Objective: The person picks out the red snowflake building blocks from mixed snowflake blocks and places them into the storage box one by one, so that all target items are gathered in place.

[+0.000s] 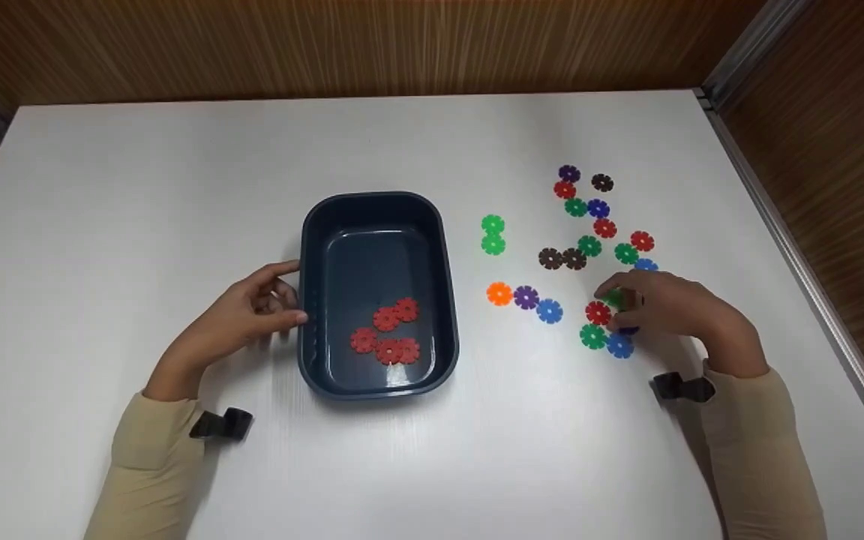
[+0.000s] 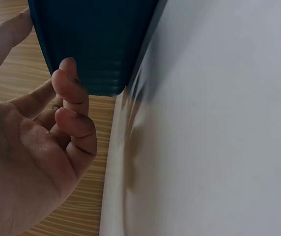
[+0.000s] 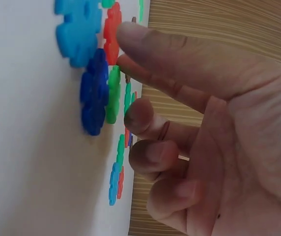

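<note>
A dark blue-grey tray stands on the white table with several red flower-shaped discs lying inside it. At its left side, my left hand touches the rim with thumb and a finger, the other fingers loosely bent. In the left wrist view, the tray's outer wall rises beside those fingers. My right hand hovers low over a cluster of discs, its thumb and forefinger apart around a red disc. In the right wrist view that red disc is partly behind the thumb; whether the fingertips touch it is unclear.
Green and blue discs lie beside the right hand. Orange, purple and light blue discs form a row near the tray. Two light green discs lie above them. More mixed discs spread towards the back right.
</note>
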The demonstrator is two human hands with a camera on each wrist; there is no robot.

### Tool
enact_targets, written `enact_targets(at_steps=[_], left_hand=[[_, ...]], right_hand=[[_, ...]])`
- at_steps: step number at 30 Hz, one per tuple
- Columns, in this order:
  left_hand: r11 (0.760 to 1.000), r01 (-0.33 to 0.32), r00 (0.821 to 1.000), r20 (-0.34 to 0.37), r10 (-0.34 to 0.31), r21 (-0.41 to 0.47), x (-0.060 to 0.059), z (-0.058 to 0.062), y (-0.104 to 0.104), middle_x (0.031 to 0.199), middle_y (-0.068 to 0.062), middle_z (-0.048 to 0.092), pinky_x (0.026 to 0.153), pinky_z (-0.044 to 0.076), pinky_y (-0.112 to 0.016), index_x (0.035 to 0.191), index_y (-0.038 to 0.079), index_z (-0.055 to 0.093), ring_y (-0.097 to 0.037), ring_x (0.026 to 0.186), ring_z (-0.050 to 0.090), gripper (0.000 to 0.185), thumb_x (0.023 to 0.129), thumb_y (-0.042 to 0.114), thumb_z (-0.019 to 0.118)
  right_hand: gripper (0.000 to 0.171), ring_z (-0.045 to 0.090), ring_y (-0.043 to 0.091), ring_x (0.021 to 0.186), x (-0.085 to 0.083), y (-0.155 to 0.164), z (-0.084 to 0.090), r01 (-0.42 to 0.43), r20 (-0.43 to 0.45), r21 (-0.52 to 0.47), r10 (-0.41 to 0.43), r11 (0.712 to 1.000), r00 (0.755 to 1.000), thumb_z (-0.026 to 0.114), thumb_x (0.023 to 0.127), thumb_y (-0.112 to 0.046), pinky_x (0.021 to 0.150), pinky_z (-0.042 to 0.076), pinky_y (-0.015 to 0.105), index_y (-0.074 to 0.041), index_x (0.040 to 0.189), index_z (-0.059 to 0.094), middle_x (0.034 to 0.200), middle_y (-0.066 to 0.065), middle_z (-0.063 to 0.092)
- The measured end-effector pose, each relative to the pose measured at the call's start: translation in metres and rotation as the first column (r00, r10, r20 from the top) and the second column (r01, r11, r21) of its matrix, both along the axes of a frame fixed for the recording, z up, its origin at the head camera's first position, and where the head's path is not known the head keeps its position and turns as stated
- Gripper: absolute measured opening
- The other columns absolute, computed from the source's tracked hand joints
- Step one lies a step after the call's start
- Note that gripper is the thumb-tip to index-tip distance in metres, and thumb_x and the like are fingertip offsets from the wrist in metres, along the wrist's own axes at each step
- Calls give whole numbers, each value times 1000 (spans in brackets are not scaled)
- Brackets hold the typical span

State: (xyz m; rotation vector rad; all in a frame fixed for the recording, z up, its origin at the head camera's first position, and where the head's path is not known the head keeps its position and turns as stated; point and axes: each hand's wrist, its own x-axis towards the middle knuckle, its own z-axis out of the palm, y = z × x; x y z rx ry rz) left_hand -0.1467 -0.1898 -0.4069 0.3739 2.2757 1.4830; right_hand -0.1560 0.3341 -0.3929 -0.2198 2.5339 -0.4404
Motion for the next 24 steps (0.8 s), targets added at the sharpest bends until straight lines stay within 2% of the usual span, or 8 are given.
enact_targets(at_steps=[3,13,20,24], left_hand=[[1000,-1,1000,-3,1,-12,0,1,0,95,-4,50,56,40,-23,138,13,38,-7,69,54,64,83,20,69],[1000,-3,1000,3,3,-10,0,3,1,95,-6,50,55,40,-23,139,14,38,-7,68,52,64,83,19,69],[1000,-3,1000,-8,3,-22,0,3,1,96,-7,50,57,40,-23,139,15,38,-7,69,53,64,83,19,69],[1000,-3,1000,-14,2,-20,0,3,1,95,-8,50,58,41,-23,139,14,39,-7,70,53,64,83,18,69]], right_hand=[[40,52,20,88,-1,-1,-1,-2,-15,10,2,1000,1000,71,81,-29,70,47,36,-23,119,59,95,3,59],[41,53,22,95,-2,-8,-2,-10,-16,44,11,999,1000,71,81,-30,73,48,44,-24,118,56,100,3,59],[41,53,22,96,-2,-10,-4,2,-65,83,4,997,998,69,81,-34,74,47,47,-23,118,57,100,2,60],[45,52,24,100,-2,-12,-5,0,-98,91,9,996,995,71,80,-34,75,48,49,-25,121,57,105,3,60]])
